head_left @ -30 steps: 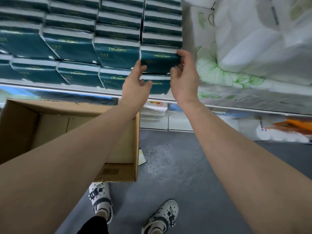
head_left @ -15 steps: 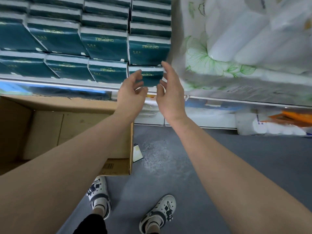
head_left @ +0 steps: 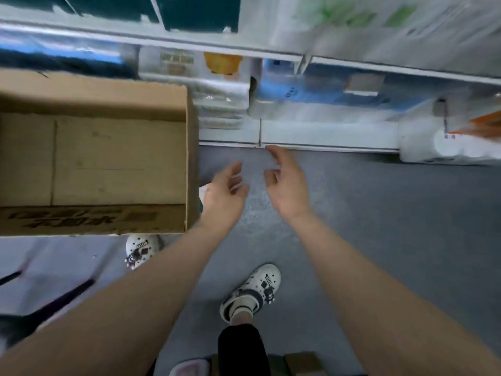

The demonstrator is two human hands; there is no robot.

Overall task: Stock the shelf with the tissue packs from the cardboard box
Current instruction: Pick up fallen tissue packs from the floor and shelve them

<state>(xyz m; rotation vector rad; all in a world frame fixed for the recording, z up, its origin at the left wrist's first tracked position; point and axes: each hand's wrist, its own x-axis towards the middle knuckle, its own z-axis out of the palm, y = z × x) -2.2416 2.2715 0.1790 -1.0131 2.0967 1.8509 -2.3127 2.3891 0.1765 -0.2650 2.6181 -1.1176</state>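
**Grey shop floor below, nothing held**

My left hand and right hand hover loose-fingered and empty, just right of the open brown cardboard box. Blurred dark teal tissue packs sit on the white shelf above.

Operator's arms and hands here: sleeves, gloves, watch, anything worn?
Left hand and right hand are both bare: no gloves, rings or watch show. Both forearms are uncovered to the frame edge, with no sleeve in view. Lower down are white clogs with small charms and a black trouser leg.
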